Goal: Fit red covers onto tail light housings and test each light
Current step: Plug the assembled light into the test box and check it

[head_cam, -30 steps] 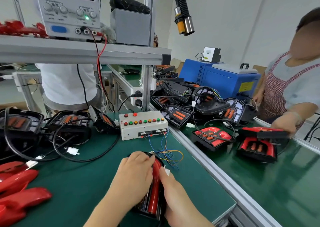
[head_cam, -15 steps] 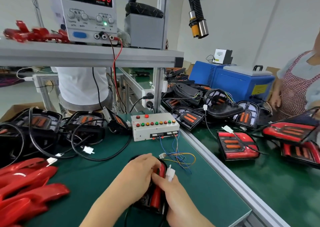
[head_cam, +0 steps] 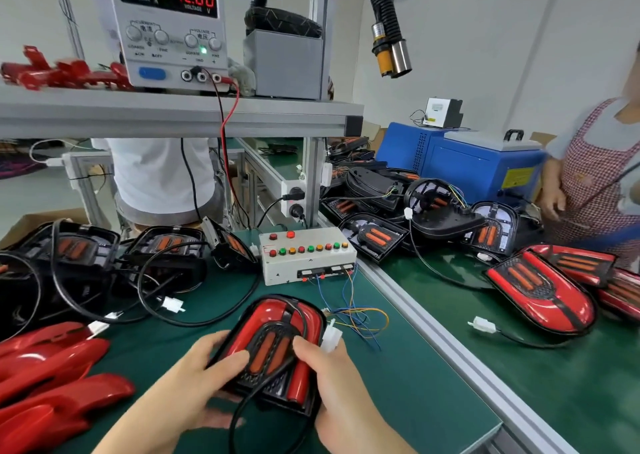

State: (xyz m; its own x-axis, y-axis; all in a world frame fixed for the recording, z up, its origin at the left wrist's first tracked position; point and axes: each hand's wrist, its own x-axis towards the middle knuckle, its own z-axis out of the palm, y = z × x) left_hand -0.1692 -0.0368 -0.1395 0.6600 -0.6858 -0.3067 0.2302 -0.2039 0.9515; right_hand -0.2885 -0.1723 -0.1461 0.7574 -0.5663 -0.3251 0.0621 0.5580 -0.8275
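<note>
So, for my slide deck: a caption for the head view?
Left hand and right hand hold a red-covered tail light near the test box.

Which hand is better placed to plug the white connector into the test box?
The right hand: its fingers hold the white connector, and the wires of the test box lie on its side. The left hand holds the tail light from the left.

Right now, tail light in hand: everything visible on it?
Tail light: glossy red cover on a black housing, two orange bars in a black mesh panel. Held face up over the green mat; left hand and right hand grip its sides, thumbs on its face. Black cable trails off its near edge.
</note>
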